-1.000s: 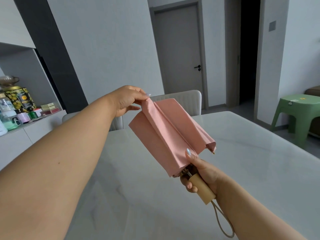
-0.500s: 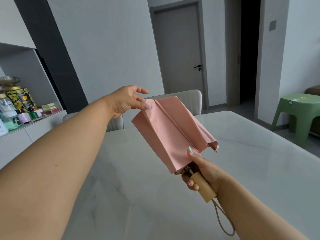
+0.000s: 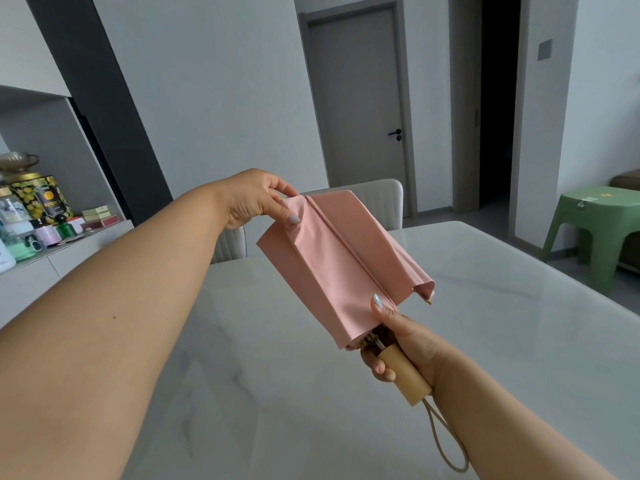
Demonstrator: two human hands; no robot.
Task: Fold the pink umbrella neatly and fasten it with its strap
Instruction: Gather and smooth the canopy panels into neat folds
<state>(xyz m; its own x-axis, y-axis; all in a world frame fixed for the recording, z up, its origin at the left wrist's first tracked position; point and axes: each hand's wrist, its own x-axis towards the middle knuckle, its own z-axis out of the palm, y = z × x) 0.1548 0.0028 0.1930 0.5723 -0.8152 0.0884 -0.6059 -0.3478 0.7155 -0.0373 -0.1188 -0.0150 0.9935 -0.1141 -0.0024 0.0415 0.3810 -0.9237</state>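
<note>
Head view: left hand [image 3: 258, 202] pinched the far top edge of the pink umbrella [image 3: 341, 261], held in the air above the white table [image 3: 519, 306]. Right hand [image 3: 403, 344] was wrapped around the wooden handle [image 3: 403, 377], thumb pressed on the canopy, cord loop [image 3: 446, 441] hanging below.

Above the white marble table [image 3: 485, 306], the right hand [image 3: 405, 344] grips the wooden handle [image 3: 403, 374] of the pink umbrella [image 3: 339, 258], thumb pressed on the canopy's lower edge. The left hand [image 3: 256, 199] pinches a fabric fold at the canopy's far end. A beige cord loop [image 3: 446, 441] hangs from the handle toward the table.
</note>
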